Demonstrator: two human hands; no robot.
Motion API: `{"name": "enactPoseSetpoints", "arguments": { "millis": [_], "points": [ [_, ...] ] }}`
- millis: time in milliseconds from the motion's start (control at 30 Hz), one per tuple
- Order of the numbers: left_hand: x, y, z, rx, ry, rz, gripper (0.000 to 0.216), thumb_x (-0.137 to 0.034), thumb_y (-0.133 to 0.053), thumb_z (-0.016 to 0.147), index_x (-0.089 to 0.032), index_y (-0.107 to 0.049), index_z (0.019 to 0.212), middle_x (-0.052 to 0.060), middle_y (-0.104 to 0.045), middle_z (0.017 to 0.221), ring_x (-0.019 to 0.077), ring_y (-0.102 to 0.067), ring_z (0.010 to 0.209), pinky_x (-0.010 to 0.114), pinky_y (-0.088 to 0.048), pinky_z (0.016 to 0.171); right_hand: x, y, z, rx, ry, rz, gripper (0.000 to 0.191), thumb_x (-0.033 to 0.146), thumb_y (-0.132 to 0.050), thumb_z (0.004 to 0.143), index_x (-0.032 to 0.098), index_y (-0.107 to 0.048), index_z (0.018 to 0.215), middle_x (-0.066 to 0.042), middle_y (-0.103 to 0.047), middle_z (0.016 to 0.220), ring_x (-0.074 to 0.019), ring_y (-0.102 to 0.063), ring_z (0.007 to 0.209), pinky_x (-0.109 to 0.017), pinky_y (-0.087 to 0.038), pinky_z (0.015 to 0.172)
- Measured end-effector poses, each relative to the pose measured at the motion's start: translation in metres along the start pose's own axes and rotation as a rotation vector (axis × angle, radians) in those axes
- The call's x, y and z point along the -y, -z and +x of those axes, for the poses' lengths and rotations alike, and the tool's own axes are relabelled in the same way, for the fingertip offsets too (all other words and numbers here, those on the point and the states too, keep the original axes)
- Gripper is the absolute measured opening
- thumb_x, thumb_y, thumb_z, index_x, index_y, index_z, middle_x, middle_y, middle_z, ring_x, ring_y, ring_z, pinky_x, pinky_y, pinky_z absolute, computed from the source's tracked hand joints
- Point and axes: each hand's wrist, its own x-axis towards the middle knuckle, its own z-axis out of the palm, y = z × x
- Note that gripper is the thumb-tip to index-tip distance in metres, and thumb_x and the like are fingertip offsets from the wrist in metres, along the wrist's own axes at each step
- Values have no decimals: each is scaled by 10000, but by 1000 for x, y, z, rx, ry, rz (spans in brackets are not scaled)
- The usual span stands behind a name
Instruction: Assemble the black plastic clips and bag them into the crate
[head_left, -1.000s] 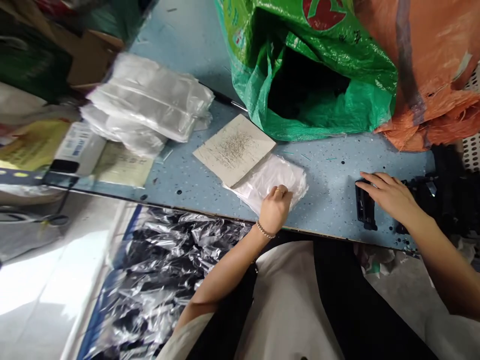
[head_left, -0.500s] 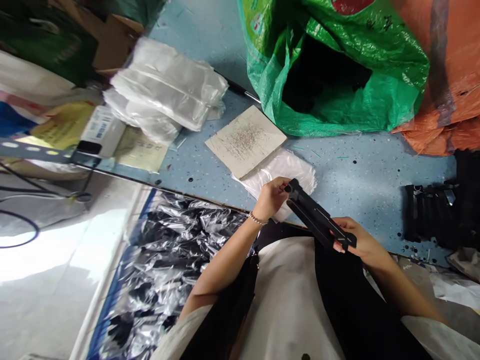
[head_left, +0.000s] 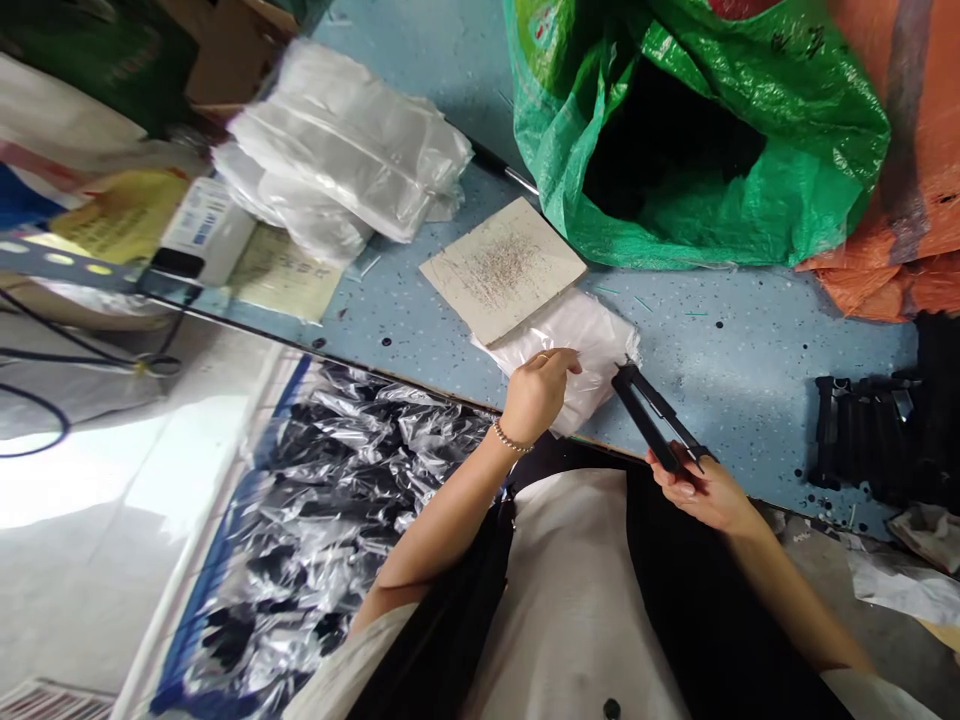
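My right hand (head_left: 697, 490) grips one end of a long black hinged piece (head_left: 645, 420). Its two slim arms form a narrow V, and its far end points toward a stack of thin white plastic bags (head_left: 592, 340). My left hand (head_left: 538, 395), with a beaded bracelet at the wrist, is over that stack. Its fingers are curled in a pinch, and whatever lies between them is hidden. A square beige board (head_left: 506, 265) with dark specks in its middle lies on the far part of the bags.
On the blue speckled table (head_left: 750, 370) stands a gaping green sack (head_left: 712, 240) with dark contents. Similar black pieces (head_left: 862, 430) lie at the right. More clear bags (head_left: 345, 140) and a white box (head_left: 206, 230) are at the left. Below the edge are plastic-wrapped black items (head_left: 337, 480).
My left hand has let go of the black piece and turned over the bags. In my right hand the piece has swung so that its two arms spread apart.
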Motion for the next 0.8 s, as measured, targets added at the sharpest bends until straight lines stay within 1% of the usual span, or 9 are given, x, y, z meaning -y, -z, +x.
{"name": "enactPoseSetpoints", "arguments": {
  "millis": [100,233,300,367,467,533,600,700,800],
  "points": [
    [-2,2,-2,7,-168,90,397,-59,-411,950,-173,-660,1238,115,-698,1319,205,-665,1250,368,-559,1079,3,-3,2,97,-59,42,393,530,-759,829,148,-725,915,43,-491,639,-42,-183,449,-169,-289,361],
    [-18,-7,-14,-14,-318,85,559,-65,-371,992,-175,-443,1535,153,-588,1464,208,-591,1363,353,-522,1144,6,-14,26,214,-62,93,387,516,-777,795,165,-702,940,83,-416,624,-34,-102,449,-147,-204,333],
    [-30,-12,-27,13,-449,58,614,-70,-354,1012,-208,-320,1608,146,-571,1484,205,-585,1371,338,-524,1143,5,-20,40,143,53,36,349,509,-772,774,195,-679,896,87,-388,609,-41,-129,441,-159,-186,336],
    [-40,-15,-41,33,-536,2,658,-72,-356,1020,-230,-221,1645,139,-580,1475,198,-590,1365,326,-538,1128,6,-27,49,-16,189,-81,324,516,-762,766,216,-646,811,74,-410,587,-57,-239,442,-181,-248,372],
    [-48,-16,-57,2,-516,-41,683,-50,-344,1017,-238,-183,1654,135,-594,1454,181,-589,1363,321,-552,1113,9,-36,51,-255,357,-326,274,470,-759,780,223,-642,771,35,-550,619,-108,-445,528,-229,-375,470],
    [-48,-14,-63,13,-519,-19,672,-60,-344,1022,-243,-188,1649,120,-592,1469,167,-599,1347,314,-566,1095,11,-39,49,-397,485,-534,231,419,-764,768,218,-652,772,16,-627,679,-135,-518,602,-248,-429,530],
    [-46,-10,-65,85,-558,23,617,-80,-350,1028,-212,-256,1623,105,-588,1491,148,-621,1310,295,-569,1081,11,-39,49,-481,598,-685,226,400,-744,754,212,-620,727,14,-632,670,-146,-534,610,-263,-459,554],
    [-44,-1,-65,216,-574,146,498,-121,-366,1032,-151,-450,1522,97,-577,1515,130,-672,1197,265,-563,1061,5,-44,50,-481,657,-782,223,385,-653,806,215,-567,691,16,-597,612,-152,-531,552,-285,-474,536],
    [-44,13,-71,228,-580,283,416,-201,-411,1047,-158,-583,1424,92,-616,1470,139,-715,1043,267,-601,946,1,-59,48,-454,776,-1103,112,295,-618,839,202,-668,874,-54,-719,809,-224,-665,727,-341,-551,666]
  ]
}}
